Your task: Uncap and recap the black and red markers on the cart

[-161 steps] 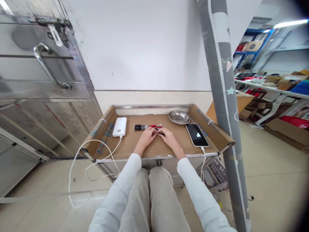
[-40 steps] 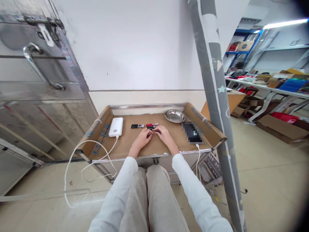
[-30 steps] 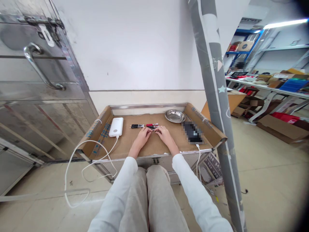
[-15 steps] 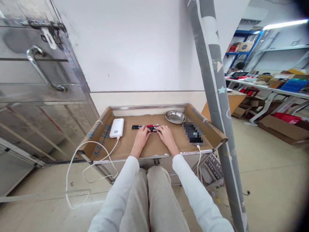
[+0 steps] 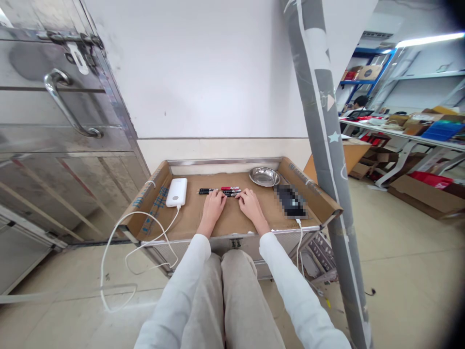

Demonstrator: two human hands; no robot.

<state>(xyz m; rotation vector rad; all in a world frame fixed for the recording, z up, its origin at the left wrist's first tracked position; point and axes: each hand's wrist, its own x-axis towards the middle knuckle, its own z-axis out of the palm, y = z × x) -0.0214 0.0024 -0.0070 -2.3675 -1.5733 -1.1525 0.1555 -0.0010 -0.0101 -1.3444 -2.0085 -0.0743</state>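
Several pens lie side by side on the cardboard-lined top, black ones in front and a red pen behind. My left hand is over the middle of the row, its fingers bent down and closed on the black pens. At their right end, my right hand has its thumb and fingers drawn together on a black pen. Both palms face down, covering parts of the pens. The fingertips' exact hold is too small to make out.
A white power bank with a white cable lies left. Right are a round metal dish and a blurred black device with a cable. A grey wrapped pole leans beside the cart. Another person sits far right.
Both hands stay at the pens, with only slight finger movement. The red pen appears a little more uncovered beside my left hand. The camera view has shifted slightly.
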